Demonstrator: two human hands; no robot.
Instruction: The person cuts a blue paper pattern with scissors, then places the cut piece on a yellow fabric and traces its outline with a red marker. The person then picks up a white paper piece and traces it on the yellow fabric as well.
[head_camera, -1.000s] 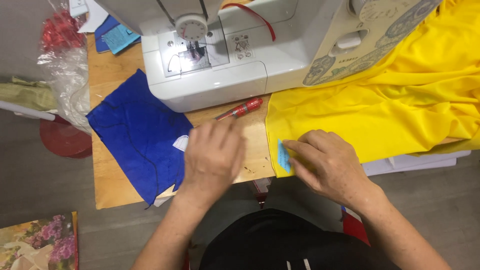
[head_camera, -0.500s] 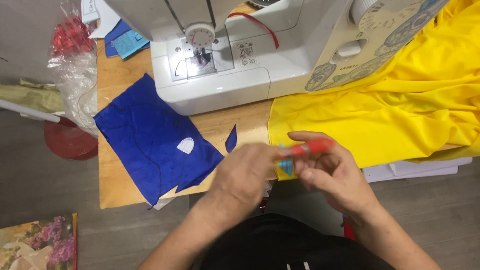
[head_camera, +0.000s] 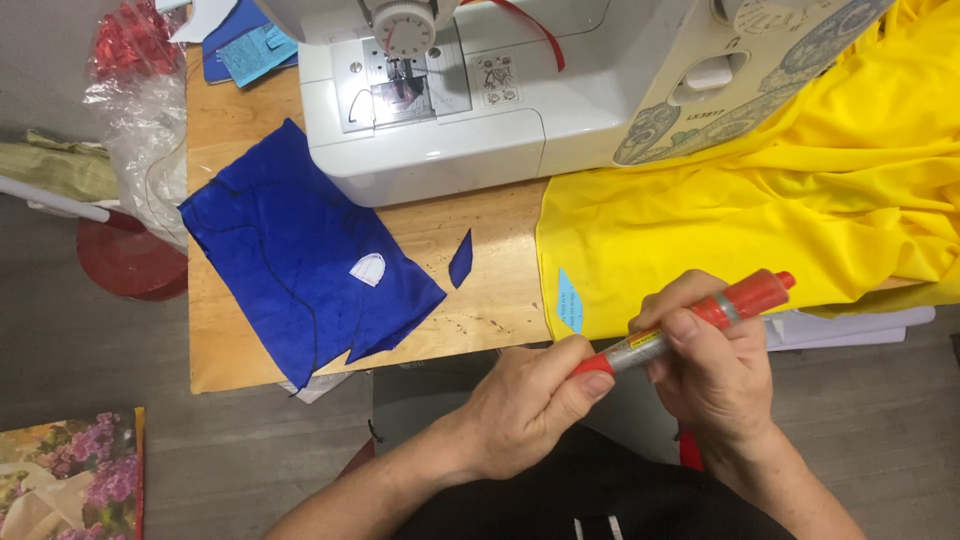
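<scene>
**Red marker held between both hands at the table's near edge**

The red-and-silver marker pen lies slanted, its long axis rising from lower left to upper right. The left hand pinches its lower red cap end; the right hand is closed around the barrel, nearer the upper end. Both sit just off the wooden table, below the yellow fabric with its small light-blue paper shape. Further left lie the blue cloth and a small blue scrap; the white sewing machine stands behind. Open room lies between cloth and yellow fabric.
</scene>
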